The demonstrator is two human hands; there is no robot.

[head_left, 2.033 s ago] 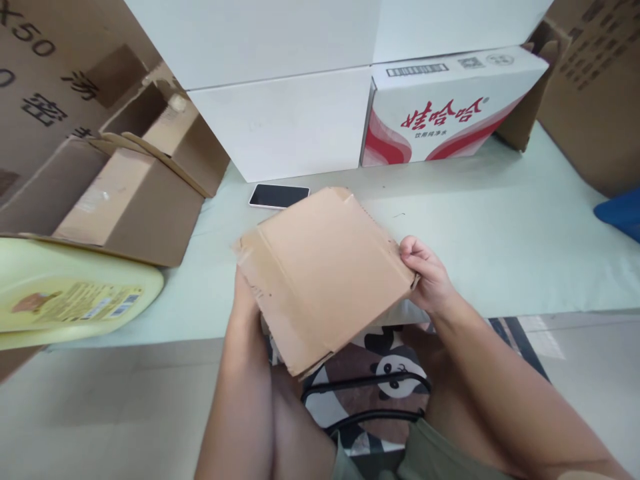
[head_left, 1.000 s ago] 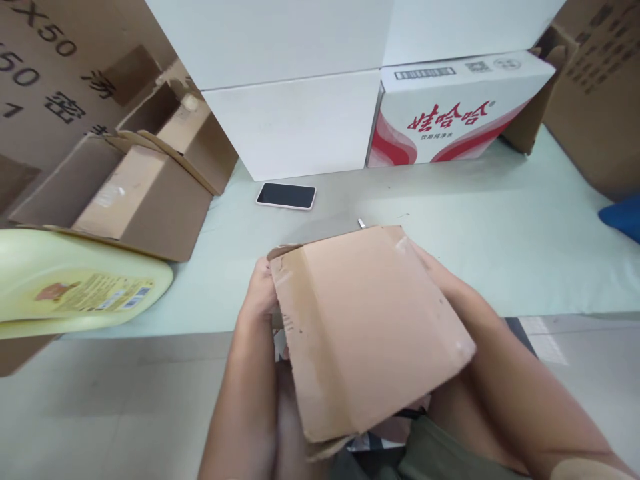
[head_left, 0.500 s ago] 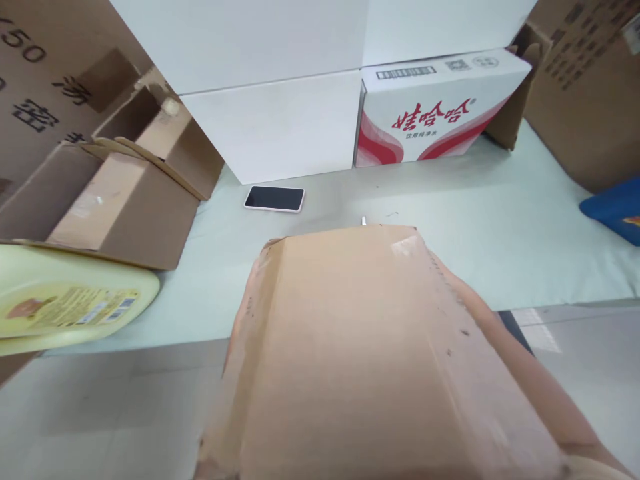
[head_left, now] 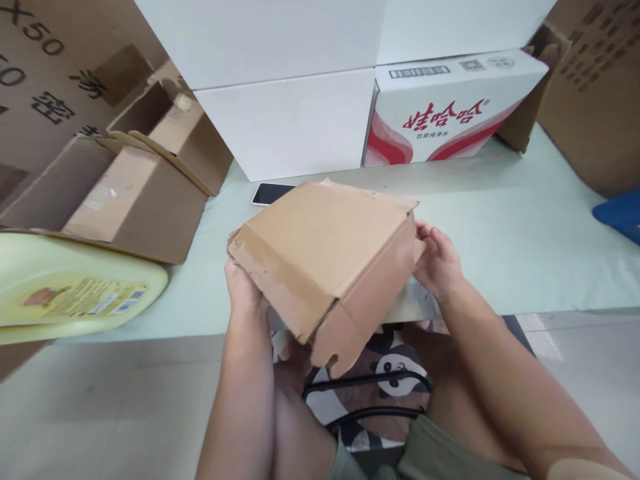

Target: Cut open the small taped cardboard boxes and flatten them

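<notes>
A brown cardboard box [head_left: 325, 233] is tilted over the table's front edge, with a loose flap hanging at its near corner. My left hand [head_left: 244, 285] grips its left corner, the fingers partly hidden beneath. On the right side, my right hand [head_left: 439, 260] holds the box's edge with bent fingers. Behind the box lies a phone [head_left: 270, 194], partly covered by it.
White boxes [head_left: 285, 130] and a white-and-red carton [head_left: 440, 127] stand at the back of the table [head_left: 515, 233]. Cardboard boxes [head_left: 155, 207] and a pale yellow jug [head_left: 85, 287] are left. A blue object [head_left: 620, 215] is at the right edge.
The cardboard box has turned and moved away from the camera, with a flap now showing. Both hands have come into clearer view, and the box now covers part of the phone.
</notes>
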